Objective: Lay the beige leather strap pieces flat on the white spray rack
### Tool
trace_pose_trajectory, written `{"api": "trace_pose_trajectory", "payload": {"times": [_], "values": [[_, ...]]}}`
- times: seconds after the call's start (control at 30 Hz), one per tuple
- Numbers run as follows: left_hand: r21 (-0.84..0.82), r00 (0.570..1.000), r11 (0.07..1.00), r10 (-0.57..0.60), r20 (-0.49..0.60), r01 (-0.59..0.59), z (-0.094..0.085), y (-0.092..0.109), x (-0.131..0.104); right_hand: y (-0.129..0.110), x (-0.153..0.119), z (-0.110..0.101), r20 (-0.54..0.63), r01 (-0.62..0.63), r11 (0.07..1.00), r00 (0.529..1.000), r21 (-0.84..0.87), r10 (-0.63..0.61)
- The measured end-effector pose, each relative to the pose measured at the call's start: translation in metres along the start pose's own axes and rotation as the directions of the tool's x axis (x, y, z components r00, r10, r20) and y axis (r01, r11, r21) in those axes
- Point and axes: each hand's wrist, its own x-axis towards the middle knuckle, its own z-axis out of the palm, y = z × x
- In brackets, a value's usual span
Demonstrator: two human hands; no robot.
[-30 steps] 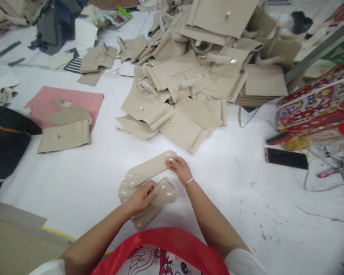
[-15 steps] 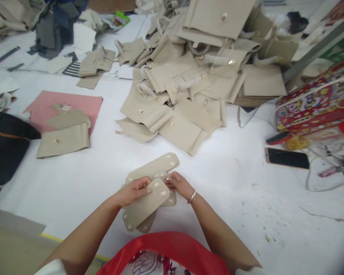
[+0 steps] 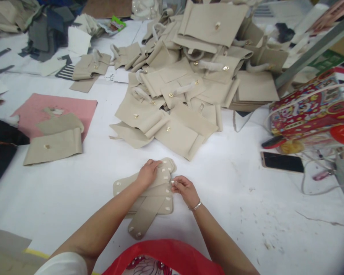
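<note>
Several beige strips [image 3: 145,219] with rounded ends lie overlapping in a fanned pile on the white table in front of me. Small white tabs show near their ends. My left hand [image 3: 148,173] is at the top of the pile, its bent fingers closed on the far edge of an upper beige strip [image 3: 163,177]. Just right of the strip ends, my right hand [image 3: 187,191] pinches a small white tab [image 3: 174,182] between thumb and fingertips. A bracelet [image 3: 195,206] is on the right wrist.
A large heap of beige bag panels [image 3: 177,135] with gold fittings lies ahead. To the left, a beige panel [image 3: 55,147] overlaps a pink sheet [image 3: 83,110]. At right are a phone [image 3: 282,162], cables and a red patterned bag [image 3: 306,103].
The strip raised between my hands now lies on the fanned pile. My left hand has moved up and right to its far edge; my right hand has shifted slightly right and down.
</note>
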Motion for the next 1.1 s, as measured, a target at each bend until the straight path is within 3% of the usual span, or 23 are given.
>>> {"api": "trace_pose_trajectory", "payload": {"times": [0.13, 0.23, 0.3, 0.37, 0.43, 0.5, 0.57, 0.67, 0.77, 0.83, 0.87, 0.93, 1.0, 1.03, 1.07, 1.1], "values": [[-0.038, 0.987, 0.999, -0.030, -0.158, 0.024, 0.005, -0.002, -0.004, -0.001, 0.005, 0.013, 0.092, 0.018, 0.999, 0.996, 0.035, -0.021], [-0.046, 0.979, 0.997, -0.065, -0.195, 0.057, 0.003, -0.003, -0.007, 0.003, 0.009, 0.025, 0.221, 0.018, 0.998, 0.975, -0.054, -0.005], [-0.003, 0.988, 1.000, -0.015, -0.151, 0.015, -0.002, -0.005, -0.015, 0.007, 0.011, 0.028, 0.246, -0.001, 0.996, 0.969, -0.092, 0.024], [0.102, 0.991, 0.987, 0.126, -0.053, -0.120, -0.010, -0.008, -0.030, 0.009, 0.012, 0.027, 0.250, -0.016, 0.996, 0.967, -0.083, 0.036], [0.235, 0.959, 0.930, 0.270, 0.087, -0.283, -0.019, -0.013, -0.048, 0.008, 0.011, 0.024, 0.286, 0.009, 0.994, 0.958, -0.108, 0.022], [0.332, 0.935, 0.876, 0.303, 0.182, -0.349, -0.027, -0.019, -0.065, 0.005, 0.008, 0.022, 0.357, 0.109, 0.964, 0.934, -0.243, -0.015], [0.391, 0.949, 0.867, 0.255, 0.184, -0.308, -0.033, -0.025, -0.078, 0.001, 0.003, 0.024, 0.452, 0.274, 0.860, 0.890, -0.431, -0.057], [0.364, 0.979, 0.909, 0.180, 0.098, -0.204, -0.037, -0.034, -0.090, -0.002, -0.004, 0.031, 0.564, 0.469, 0.642, 0.823, -0.606, -0.069], [0.146, 0.997, 0.987, 0.058, 0.053, -0.065, -0.045, -0.041, -0.101, 0.001, -0.008, 0.041, 0.600, 0.539, 0.483, 0.799, -0.689, -0.035], [-0.082, 0.986, 0.983, -0.164, 0.031, 0.166, -0.064, -0.048, -0.112, 0.004, -0.010, 0.045, 0.607, 0.562, 0.404, 0.794, -0.721, -0.023], [-0.220, 0.952, 0.928, -0.304, 0.015, 0.300, -0.079, -0.053, -0.120, 0.006, -0.010, 0.046, 0.609, 0.570, 0.380, 0.793, -0.728, -0.021], [-0.517, 0.825, 0.709, -0.565, -0.009, 0.480, -0.123, -0.067, -0.139, 0.007, -0.011, 0.046, 0.614, 0.577, 0.371, 0.789, -0.728, -0.022], [-0.738, 0.668, 0.508, -0.737, -0.105, 0.445, -0.175, -0.081, -0.161, 0.008, -0.010, 0.045, 0.611, 0.573, 0.382, 0.791, -0.725, -0.026], [-0.760, 0.567, 0.464, -0.809, -0.154, 0.455, -0.201, -0.087, -0.171, 0.009, -0.010, 0.043, 0.610, 0.572, 0.386, 0.792, -0.724, -0.030], [-0.744, 0.502, 0.472, -0.838, -0.214, 0.472, -0.224, -0.091, -0.179, 0.009, -0.009, 0.042, 0.613, 0.575, 0.394, 0.789, -0.717, -0.038], [-0.702, 0.466, 0.514, -0.837, -0.286, 0.493, -0.241, -0.092, -0.184, 0.010, -0.008, 0.041, 0.617, 0.580, 0.412, 0.785, -0.703, -0.053]]}}
